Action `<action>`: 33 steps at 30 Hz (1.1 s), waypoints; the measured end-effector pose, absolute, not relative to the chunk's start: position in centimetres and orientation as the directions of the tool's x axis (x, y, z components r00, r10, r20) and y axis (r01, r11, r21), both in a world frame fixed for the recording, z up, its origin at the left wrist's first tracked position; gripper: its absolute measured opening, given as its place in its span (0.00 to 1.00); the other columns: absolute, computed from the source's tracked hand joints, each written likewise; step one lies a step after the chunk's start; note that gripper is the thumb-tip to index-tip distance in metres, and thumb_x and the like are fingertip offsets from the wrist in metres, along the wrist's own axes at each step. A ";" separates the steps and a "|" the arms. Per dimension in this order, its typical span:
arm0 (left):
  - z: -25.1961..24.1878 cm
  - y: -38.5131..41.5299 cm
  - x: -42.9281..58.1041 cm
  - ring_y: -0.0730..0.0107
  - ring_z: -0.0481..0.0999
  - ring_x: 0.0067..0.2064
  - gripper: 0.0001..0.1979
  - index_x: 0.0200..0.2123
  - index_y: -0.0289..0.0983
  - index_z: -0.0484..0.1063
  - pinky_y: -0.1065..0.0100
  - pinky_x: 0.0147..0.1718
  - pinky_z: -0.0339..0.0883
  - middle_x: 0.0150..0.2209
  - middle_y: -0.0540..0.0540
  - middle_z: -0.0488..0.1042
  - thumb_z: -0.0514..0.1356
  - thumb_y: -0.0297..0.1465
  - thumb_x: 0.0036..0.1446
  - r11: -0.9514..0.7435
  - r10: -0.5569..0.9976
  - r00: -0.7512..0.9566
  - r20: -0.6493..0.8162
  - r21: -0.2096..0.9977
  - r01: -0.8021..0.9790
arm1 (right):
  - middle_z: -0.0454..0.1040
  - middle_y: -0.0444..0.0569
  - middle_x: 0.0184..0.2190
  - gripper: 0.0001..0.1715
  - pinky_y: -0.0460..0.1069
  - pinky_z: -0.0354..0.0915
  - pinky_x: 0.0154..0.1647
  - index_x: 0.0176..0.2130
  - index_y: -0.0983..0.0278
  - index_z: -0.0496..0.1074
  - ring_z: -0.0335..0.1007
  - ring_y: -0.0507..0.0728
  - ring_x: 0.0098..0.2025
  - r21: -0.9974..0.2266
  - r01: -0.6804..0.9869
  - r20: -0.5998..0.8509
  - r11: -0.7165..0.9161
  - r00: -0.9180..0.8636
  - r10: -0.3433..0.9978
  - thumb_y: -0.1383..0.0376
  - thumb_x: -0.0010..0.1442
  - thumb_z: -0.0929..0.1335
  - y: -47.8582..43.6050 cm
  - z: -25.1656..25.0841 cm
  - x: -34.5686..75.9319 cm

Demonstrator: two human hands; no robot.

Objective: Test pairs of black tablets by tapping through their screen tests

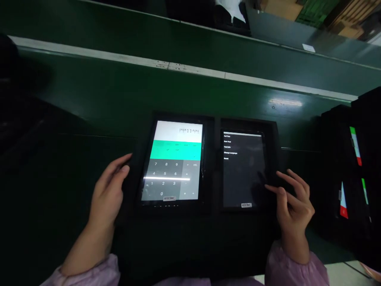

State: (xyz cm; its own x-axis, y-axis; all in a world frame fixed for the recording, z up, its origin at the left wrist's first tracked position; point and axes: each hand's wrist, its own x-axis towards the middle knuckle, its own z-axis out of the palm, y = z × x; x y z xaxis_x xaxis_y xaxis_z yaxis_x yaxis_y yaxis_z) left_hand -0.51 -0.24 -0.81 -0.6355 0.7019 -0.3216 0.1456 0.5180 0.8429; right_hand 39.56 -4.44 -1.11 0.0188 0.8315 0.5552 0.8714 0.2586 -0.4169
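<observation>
In the head view, two tablets lie side by side in a black tray (217, 159). The left tablet (175, 159) shows a lit calculator with a white and turquoise display over grey keys. On the right tablet (242, 171) is a dark menu with lines such as "Full Test" and "Reset". My left hand (108, 188) is beside the tray's left side, thumb and index finger extended; contact with the dark edge is unclear. My right hand (293, 202) is open, its index fingertip at the right tablet's right edge, other fingers spread over the tray's side.
Dark green worktop (104, 87) surrounds the tray, with a pale strip (196, 70) running across behind it. Several devices with coloured screens (343, 200) stand in black holders at the right. Cardboard boxes (281, 8) and a white item (232, 10) are at the back.
</observation>
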 end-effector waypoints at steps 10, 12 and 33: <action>-2.5 -1.5 -0.5 0.47 0.68 0.72 0.26 0.59 0.43 0.76 0.52 0.72 0.60 0.65 0.42 0.78 0.62 0.46 0.61 0.340 0.857 -0.488 -0.168 0.895 0.288 | 0.77 0.53 0.60 0.15 0.70 0.74 0.63 0.47 0.56 0.84 0.65 0.70 0.70 -0.341 0.858 0.479 0.385 -0.194 0.856 0.64 0.73 0.67 -0.9 0.4 33.0; -2.9 -1.5 -0.7 0.49 0.67 0.73 0.26 0.59 0.44 0.76 0.52 0.72 0.60 0.66 0.43 0.76 0.61 0.48 0.62 0.314 0.873 -0.460 -0.164 0.910 0.272 | 0.76 0.54 0.61 0.15 0.71 0.73 0.64 0.49 0.57 0.84 0.64 0.70 0.71 -0.366 0.812 0.449 0.455 -0.274 0.851 0.64 0.73 0.66 -0.5 0.8 30.1; -3.3 -0.3 -4.4 0.49 0.75 0.66 0.24 0.57 0.46 0.78 0.53 0.66 0.69 0.64 0.44 0.79 0.58 0.49 0.64 0.231 0.966 -0.164 -0.199 0.951 0.207 | 0.75 0.51 0.64 0.18 0.76 0.65 0.69 0.43 0.54 0.86 0.55 0.71 0.76 -0.330 0.842 0.455 0.427 -0.254 0.854 0.63 0.74 0.65 1.5 -0.4 24.3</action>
